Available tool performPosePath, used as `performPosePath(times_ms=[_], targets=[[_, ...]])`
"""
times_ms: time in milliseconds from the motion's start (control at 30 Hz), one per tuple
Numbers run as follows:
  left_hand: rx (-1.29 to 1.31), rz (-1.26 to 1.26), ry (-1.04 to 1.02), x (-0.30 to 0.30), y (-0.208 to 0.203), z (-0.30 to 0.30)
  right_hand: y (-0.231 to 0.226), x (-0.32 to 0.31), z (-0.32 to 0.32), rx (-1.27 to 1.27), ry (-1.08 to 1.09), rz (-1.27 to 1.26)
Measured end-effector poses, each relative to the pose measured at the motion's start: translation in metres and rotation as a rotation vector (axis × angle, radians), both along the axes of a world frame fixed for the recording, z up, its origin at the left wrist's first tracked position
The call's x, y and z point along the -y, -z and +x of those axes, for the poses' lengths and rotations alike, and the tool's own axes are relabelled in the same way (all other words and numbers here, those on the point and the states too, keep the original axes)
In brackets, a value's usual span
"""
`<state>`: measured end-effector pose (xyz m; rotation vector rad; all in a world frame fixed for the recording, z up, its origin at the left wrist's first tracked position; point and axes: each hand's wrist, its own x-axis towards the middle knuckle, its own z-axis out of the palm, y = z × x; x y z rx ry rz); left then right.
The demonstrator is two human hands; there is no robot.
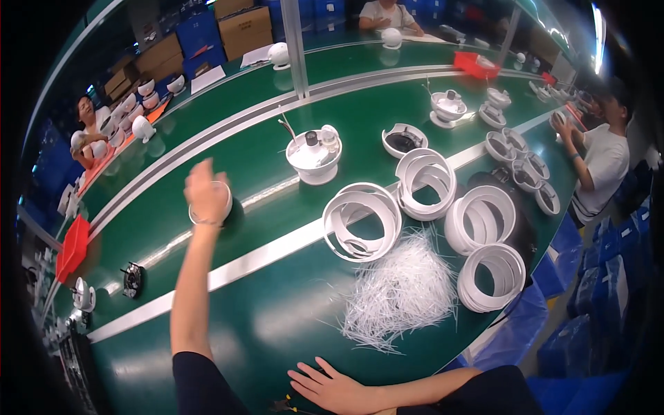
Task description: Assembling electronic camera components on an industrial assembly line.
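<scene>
My left hand [206, 192] reaches out over the green table, slightly blurred, its fingers stretched away from me past a white rounded housing [225, 200]. The hand covers much of that housing; whether it touches it I cannot tell. Close to the table's near edge, my right hand [333, 389] lies flat with fingers spread and nothing in it. Beside its fingertips is a small tool with dark and yellow parts [282, 404], partly cut off by the lower edge. A white bowl-shaped assembly [315, 158] with wires and a dark knob stands beyond, to the right.
A heap of thin white plastic strips [401, 294] lies right of centre, next to stacked white rings [363, 221]. Several white shells [526, 169] sit farther right. A black part [133, 279] and a red tray [72, 247] are at left. A co-worker [602, 152] works at right.
</scene>
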<state>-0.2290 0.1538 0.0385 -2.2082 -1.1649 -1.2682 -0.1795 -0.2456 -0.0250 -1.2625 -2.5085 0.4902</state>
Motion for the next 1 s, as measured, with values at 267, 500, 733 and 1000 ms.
performPosePath(times_ms=[267,500,733,1000], targets=[[1.060,-1.316,0.567,-0.022,0.074,0.180,-0.007,0.002,0.000,0.093,0.090,0.248],[1.036,-1.202,0.710,0.032,0.018,0.078,-0.006,0.013,0.032,-0.648,0.273,-0.358],[0.971,-1.352,0.626,0.157,0.023,-0.073,-0.014,0.027,0.057,-1.368,0.123,-1.065],[0.868,-1.459,0.604,0.259,0.061,-0.147,-0.141,-0.062,0.077,-0.173,0.255,0.332]])
